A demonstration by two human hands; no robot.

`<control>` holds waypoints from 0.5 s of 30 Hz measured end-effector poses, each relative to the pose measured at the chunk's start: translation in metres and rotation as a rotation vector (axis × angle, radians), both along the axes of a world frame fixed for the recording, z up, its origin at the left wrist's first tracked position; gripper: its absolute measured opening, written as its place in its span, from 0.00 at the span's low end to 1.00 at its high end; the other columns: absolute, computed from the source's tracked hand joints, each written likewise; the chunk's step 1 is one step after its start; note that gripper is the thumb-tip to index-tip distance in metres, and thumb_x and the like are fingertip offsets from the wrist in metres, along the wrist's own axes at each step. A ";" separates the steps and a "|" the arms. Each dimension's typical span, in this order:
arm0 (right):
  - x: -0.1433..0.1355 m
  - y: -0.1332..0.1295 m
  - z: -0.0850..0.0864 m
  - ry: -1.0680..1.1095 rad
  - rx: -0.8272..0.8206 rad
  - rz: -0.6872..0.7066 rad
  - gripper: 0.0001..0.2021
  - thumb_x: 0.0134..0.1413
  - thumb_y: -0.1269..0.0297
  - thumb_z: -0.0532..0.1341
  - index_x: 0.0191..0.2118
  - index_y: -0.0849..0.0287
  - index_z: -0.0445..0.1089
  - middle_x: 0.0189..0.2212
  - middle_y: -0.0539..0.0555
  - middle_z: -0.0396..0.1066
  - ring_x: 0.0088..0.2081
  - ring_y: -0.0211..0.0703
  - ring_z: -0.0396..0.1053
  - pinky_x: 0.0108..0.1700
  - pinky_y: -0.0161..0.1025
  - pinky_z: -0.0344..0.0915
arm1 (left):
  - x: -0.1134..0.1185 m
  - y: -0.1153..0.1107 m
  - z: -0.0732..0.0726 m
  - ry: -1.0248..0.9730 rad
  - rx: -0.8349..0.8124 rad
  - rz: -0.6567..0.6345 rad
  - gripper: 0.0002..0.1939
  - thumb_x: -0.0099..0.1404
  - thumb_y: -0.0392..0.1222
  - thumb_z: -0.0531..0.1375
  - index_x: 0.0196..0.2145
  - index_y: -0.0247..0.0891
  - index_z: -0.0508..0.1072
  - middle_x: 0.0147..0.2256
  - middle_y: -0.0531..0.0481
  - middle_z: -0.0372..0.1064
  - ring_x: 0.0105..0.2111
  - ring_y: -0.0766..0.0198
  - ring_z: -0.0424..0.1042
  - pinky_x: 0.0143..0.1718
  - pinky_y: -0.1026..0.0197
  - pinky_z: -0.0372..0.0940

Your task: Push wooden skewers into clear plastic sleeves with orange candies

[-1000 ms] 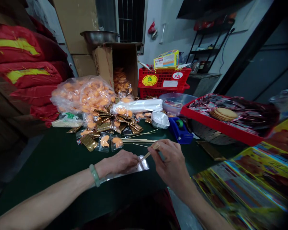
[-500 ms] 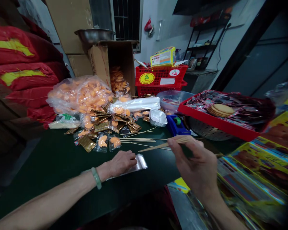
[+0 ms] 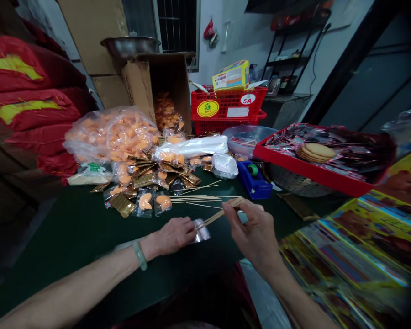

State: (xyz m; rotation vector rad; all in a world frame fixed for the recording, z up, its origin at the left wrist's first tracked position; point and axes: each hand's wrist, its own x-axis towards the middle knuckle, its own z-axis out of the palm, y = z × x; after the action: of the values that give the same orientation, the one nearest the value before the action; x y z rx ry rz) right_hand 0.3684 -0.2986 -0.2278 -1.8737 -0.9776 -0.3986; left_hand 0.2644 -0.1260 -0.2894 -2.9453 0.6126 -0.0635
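Observation:
My left hand [image 3: 176,235], with a green bangle [image 3: 139,256] at the wrist, is closed on a narrow clear plastic bag [image 3: 202,234] lying on the dark green table. Part of the bag is under the fingers and forearm. Between thumb and fingertips, my right hand [image 3: 255,228] pinches a few thin bamboo sticks [image 3: 216,216]. Their far ends slant down to the bag's end by my left fingers; whether they are inside it I cannot tell. Behind both hands lie more loose bamboo sticks [image 3: 195,198].
Orange pieces in small packets [image 3: 144,201] and gold sachets [image 3: 121,204] are heaped behind my left hand. A blue tape dispenser [image 3: 255,185], foil trays [image 3: 225,165] and a red tray of sachets [image 3: 304,176] stand behind the right. Yellow printed packages [image 3: 359,242] crowd the right side.
My right hand has moved left and slightly down with the sticks, bringing their tips to the bag's end. My left hand stays on the bag.

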 end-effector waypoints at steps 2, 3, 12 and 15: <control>0.001 -0.001 -0.001 -0.004 -0.024 -0.011 0.10 0.54 0.65 0.54 0.23 0.58 0.64 0.21 0.51 0.69 0.25 0.41 0.65 0.32 0.38 0.56 | 0.002 -0.001 0.005 0.017 -0.015 -0.011 0.07 0.67 0.36 0.47 0.39 0.37 0.63 0.41 0.45 0.64 0.35 0.60 0.61 0.30 0.59 0.56; 0.002 -0.002 -0.001 -0.006 -0.030 -0.018 0.11 0.54 0.65 0.54 0.23 0.58 0.64 0.21 0.52 0.69 0.25 0.41 0.64 0.31 0.38 0.55 | 0.003 -0.002 0.008 0.032 -0.022 -0.020 0.06 0.66 0.35 0.48 0.38 0.38 0.63 0.42 0.46 0.64 0.36 0.61 0.61 0.30 0.59 0.55; 0.004 -0.006 -0.001 -0.094 -0.066 -0.046 0.10 0.54 0.67 0.53 0.23 0.59 0.62 0.21 0.52 0.68 0.25 0.41 0.65 0.32 0.38 0.54 | 0.015 -0.006 0.029 0.156 -0.103 0.000 0.08 0.66 0.40 0.48 0.37 0.37 0.65 0.35 0.48 0.64 0.32 0.63 0.62 0.26 0.63 0.53; 0.003 -0.008 -0.001 -0.116 -0.064 -0.047 0.10 0.54 0.67 0.53 0.23 0.59 0.62 0.20 0.52 0.68 0.25 0.41 0.65 0.32 0.38 0.54 | 0.021 -0.006 0.036 0.190 -0.097 0.009 0.06 0.64 0.37 0.50 0.35 0.36 0.66 0.35 0.48 0.62 0.32 0.63 0.61 0.25 0.63 0.51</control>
State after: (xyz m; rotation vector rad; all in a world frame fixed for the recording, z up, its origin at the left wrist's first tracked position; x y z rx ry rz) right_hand 0.3718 -0.3064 -0.2288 -1.9514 -1.0357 -0.5144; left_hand 0.2850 -0.1316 -0.2529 -3.0710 0.6380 0.1951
